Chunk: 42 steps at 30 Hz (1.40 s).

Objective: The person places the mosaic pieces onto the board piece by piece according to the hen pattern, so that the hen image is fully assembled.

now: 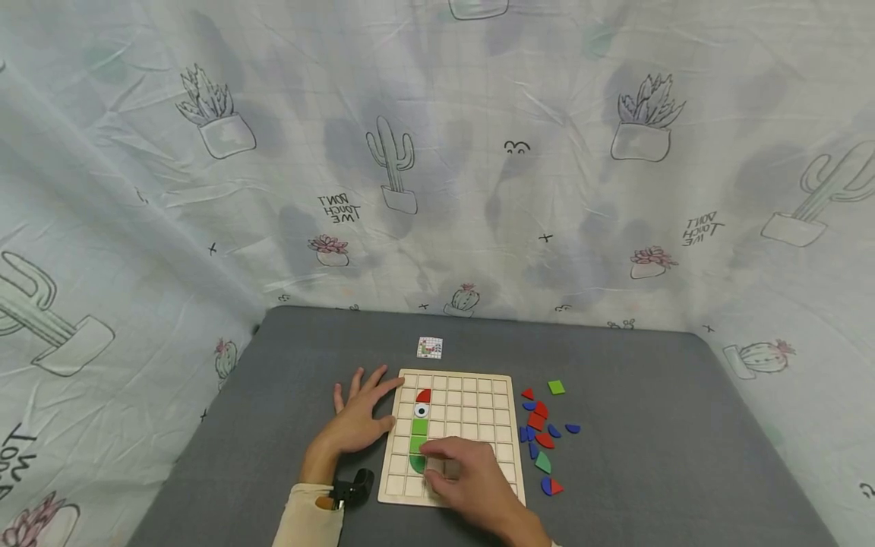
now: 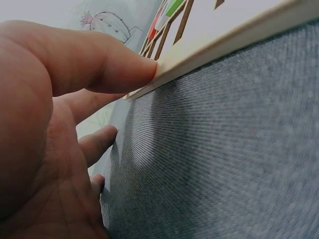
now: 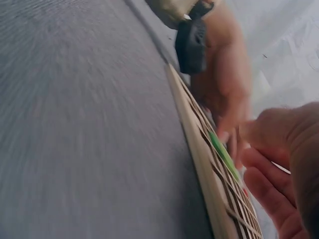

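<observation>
A wooden grid board (image 1: 476, 418) lies on the grey table. In its second column stand a red quarter-round piece (image 1: 424, 396), a white eye piece (image 1: 421, 411), two light green squares, the upper one (image 1: 420, 427) and lower one (image 1: 418, 444), then a dark green rounded piece (image 1: 416, 463). My left hand (image 1: 360, 420) rests at the board's left edge with fingers spread; in the left wrist view its thumb (image 2: 124, 69) touches the rim. Over the board's lower part, my right hand (image 1: 472, 479) has thumb and index finger apart beside the dark green piece, nothing visible between them.
Right of the board lie several loose pieces: a light green square (image 1: 557, 387), a red square (image 1: 536, 421), a dark green piece (image 1: 543, 462) and blue half-rounds, one of them (image 1: 573, 428) farthest right. Behind the board is a small printed card (image 1: 430, 348). Patterned curtains (image 1: 478, 152) surround the table.
</observation>
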Tool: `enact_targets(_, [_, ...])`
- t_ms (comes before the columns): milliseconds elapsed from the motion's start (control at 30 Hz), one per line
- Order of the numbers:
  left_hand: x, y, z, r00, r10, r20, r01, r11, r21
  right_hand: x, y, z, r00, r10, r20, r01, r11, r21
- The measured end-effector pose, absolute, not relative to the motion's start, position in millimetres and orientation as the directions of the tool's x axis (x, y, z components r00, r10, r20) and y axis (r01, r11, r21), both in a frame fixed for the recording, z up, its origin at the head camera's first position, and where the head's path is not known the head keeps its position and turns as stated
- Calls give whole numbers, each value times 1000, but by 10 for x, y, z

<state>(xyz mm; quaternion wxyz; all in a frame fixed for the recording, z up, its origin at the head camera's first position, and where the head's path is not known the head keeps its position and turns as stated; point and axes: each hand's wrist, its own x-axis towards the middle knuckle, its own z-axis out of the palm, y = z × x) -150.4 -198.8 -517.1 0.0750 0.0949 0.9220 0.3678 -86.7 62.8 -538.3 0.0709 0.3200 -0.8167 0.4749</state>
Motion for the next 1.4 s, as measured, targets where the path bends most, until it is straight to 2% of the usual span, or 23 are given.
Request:
enact_targets(167, [-1504, -1986, -5182, -969, 234, -73, 118, 705, 700, -785, 988, -5333, -863, -405, 303, -449, 338, -827])
enact_targets(333, [-1503, -1985, -5187, -970, 230, -76, 112, 704, 701, -678, 1473, -5343, -928, -301, 221, -306, 275, -911])
enact_targets(500, [-1499, -1991, -5188, -972, 222, -74, 110, 712, 694, -647, 1906, -5302, -970, -173, 173, -220, 303, -927])
enact_targets(600, [-1493, -1994, -5187, -973, 221, -73, 110, 712, 693, -676, 2105, -5249, -976, -115, 187, -216, 351, -911])
enact_targets(767, [-1487, -1991, -5181, -972, 226, -71, 113, 704, 701, -811, 2346, -5189, -956, -65, 285, -285, 425, -859])
enact_targets(967, [-1490, -1983, -5191, -970, 233, -71, 116, 698, 707, -1013, 2559, -5171, -928, -56, 367, -354, 432, -829])
enact_targets(1400, [-1488, -1979, -5191, -971, 230, -60, 122, 699, 705, -1501, 2778, -5196, -929, -110, 354, -356, 530, -770])
